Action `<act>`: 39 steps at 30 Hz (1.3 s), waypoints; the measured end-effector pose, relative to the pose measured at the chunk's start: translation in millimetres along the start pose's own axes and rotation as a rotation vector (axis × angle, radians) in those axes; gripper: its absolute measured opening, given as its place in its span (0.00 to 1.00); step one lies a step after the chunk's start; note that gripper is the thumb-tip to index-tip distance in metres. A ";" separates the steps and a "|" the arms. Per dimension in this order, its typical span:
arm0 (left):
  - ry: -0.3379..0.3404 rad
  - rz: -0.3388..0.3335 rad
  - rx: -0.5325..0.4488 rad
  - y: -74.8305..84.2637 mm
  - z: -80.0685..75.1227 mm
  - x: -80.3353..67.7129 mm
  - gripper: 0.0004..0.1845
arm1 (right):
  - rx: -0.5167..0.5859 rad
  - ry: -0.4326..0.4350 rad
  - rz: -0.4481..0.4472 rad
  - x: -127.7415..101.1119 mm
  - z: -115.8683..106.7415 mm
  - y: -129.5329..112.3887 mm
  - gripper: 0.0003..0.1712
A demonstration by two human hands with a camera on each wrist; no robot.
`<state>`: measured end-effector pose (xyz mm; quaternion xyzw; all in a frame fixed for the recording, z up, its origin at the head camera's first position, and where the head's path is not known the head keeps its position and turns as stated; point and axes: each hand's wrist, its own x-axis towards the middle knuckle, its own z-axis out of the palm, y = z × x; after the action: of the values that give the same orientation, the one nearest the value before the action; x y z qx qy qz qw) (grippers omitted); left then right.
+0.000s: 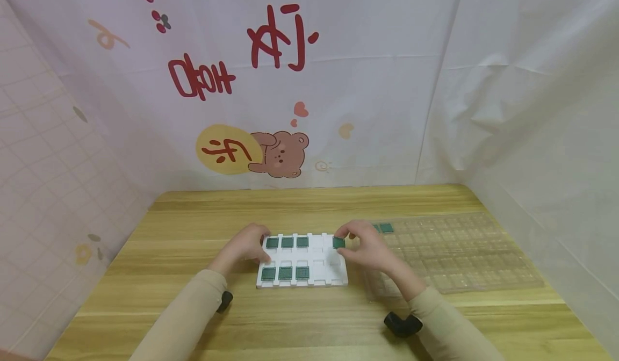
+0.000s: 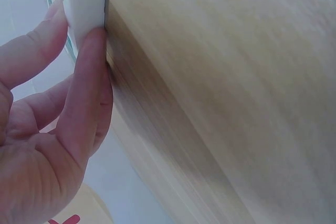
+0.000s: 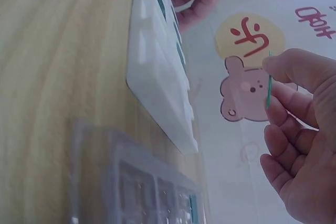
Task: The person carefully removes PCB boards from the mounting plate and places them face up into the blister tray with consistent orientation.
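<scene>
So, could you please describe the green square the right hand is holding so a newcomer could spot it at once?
On the wooden table lies a white tray with six green squares seated in its left pockets. The one meant is over the tray's far right corner, pinched in the right hand. Unlike the others, it is held in fingers, not seated.

We see a makeshift assembly/sorting booth, not a home or proper lab. A wooden desk (image 1: 309,318) is screened by white sheets w/ a cartoon bear print (image 1: 280,154); component trays (image 1: 454,253) lie on it.
</scene>
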<state>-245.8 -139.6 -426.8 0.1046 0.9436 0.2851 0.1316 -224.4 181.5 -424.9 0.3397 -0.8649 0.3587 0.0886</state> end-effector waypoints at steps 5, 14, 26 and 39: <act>-0.005 0.000 -0.032 -0.5 0.3 0.6 0.34 | 0.001 0.014 0.025 1.6 -7.3 7.0 0.13; -0.003 0.006 0.004 -0.2 -0.2 2.0 0.34 | 0.028 0.026 0.029 3.9 -22.2 18.4 0.14; -0.005 -0.006 -0.012 1.0 -1.0 1.4 0.35 | 0.055 -0.037 0.014 5.3 -34.8 42.6 0.14; -0.011 -0.001 -0.013 -1.7 1.3 3.0 0.35 | 0.024 -0.076 0.007 4.8 -39.9 59.0 0.13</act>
<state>-248.4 -139.5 -429.4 0.1047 0.9411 0.2905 0.1377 -270.0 236.4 -427.1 0.3510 -0.8645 0.3561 0.0502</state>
